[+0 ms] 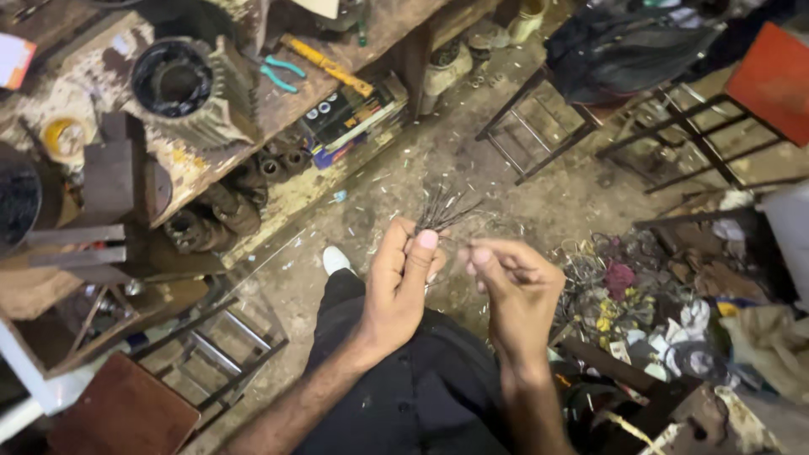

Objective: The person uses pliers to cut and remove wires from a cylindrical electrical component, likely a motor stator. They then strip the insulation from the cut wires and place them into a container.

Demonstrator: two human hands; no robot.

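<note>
Left hand (403,278) closed around a bundle of thin wires (440,211), thumb pressed against the stems, loose ends fanning out toward the far side above the littered floor (438,152). Right hand (514,282) just beside, fingertips pinched together, possibly on one fine strand, too thin to tell. Far left, a worn worktop (278,105) carrying a motor stator housing (190,88), teal-handled pliers (281,72) and a yellow tool (327,66). Right, a scrap heap (640,295); near left, a metal stool (160,388).
</note>
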